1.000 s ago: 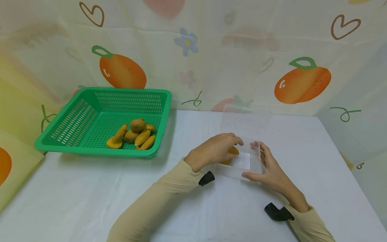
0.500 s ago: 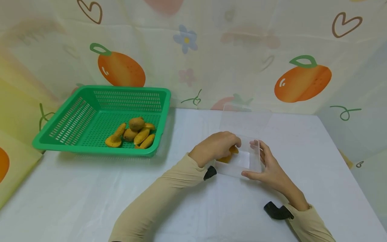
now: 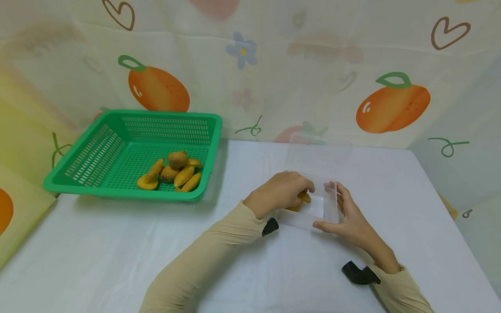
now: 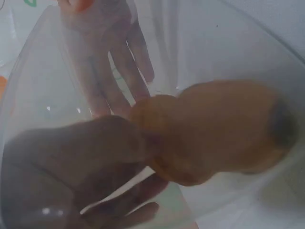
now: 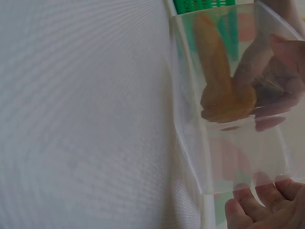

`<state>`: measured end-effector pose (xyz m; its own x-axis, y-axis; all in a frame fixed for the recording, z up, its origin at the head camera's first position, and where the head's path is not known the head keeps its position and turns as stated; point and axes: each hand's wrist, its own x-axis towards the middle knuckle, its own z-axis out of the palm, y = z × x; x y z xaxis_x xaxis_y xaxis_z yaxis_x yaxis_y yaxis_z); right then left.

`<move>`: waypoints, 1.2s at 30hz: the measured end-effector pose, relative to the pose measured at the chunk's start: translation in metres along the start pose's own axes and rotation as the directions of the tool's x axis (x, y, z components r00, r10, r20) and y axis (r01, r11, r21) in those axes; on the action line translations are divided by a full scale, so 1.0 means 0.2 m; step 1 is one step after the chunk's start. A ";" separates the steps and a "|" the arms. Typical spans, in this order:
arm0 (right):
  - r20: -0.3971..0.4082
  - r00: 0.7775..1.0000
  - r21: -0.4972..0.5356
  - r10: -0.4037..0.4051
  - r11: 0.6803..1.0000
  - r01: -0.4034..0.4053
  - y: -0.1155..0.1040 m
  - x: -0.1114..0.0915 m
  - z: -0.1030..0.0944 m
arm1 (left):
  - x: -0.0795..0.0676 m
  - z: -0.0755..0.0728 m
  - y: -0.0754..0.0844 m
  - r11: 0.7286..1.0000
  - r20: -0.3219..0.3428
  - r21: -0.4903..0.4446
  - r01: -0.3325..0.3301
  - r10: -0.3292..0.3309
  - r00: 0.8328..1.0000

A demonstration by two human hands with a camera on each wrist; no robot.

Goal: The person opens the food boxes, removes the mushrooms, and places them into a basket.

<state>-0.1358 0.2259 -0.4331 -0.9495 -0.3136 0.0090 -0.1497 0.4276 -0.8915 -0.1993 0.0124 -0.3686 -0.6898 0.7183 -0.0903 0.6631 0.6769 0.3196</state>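
Note:
A clear plastic box [image 3: 299,222] stands on the table. My left hand [image 3: 279,191] reaches down into its left part and grips a yellow-brown mushroom [image 3: 305,198]; its fingers partly hide the piece. Through the box wall the right wrist view shows the mushroom [image 5: 214,67], with a long stem and a wider cap low in the box. The left wrist view shows the mushroom [image 4: 228,126] large and blurred behind the plastic. My right hand [image 3: 350,219] holds the box's right end, thumb at the front wall and fingers at the far side.
Back left stands a green slotted basket [image 3: 129,194]. In its right part lie a mushroom-shaped piece [image 3: 148,180], a round brown piece [image 3: 178,160] and several other yellow-brown pieces. A clear raised lid [image 3: 318,155] rises behind the box, before the printed backdrop [image 3: 274,87].
My left hand has shifted slightly within the box, and the mushroom under its fingers has changed angle a little. The right hand and the box have stayed in place.

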 end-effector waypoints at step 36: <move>0.006 1.000 -0.040 -0.012 0.999 0.012 0.01 0.00 0.00 | -0.06 -0.07 -0.01 0.860 0.103 -0.479 -0.176 0.254 0.962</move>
<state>-0.1362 0.2265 -0.4347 -0.9460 -0.3239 0.0164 -0.1716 0.4571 -0.8727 -0.1966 -0.0002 -0.3551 -0.4650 0.8793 -0.1028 0.5522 0.3789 0.7427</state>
